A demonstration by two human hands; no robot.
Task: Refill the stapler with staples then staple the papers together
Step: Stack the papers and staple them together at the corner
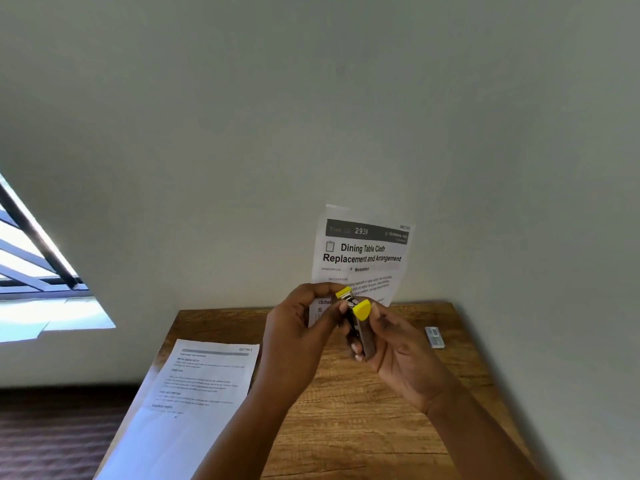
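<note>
A small stapler (358, 315) with yellow end caps and a dark body is held up above the wooden table (349, 427). My right hand (398, 355) grips its body from below. My left hand (298, 334) pinches its upper yellow-tipped part between thumb and fingers. The stapler looks hinged apart at the top. One printed sheet (194, 400) lies on the table's left side and hangs over the edge. A second printed sheet (363, 251) leans upright against the wall behind my hands. A small staple box (434, 337) lies on the table at the right.
The table stands in a corner, with pale walls behind and to the right. A window (31, 258) is at the left. Dark flooring (55, 434) shows beyond the table's left edge.
</note>
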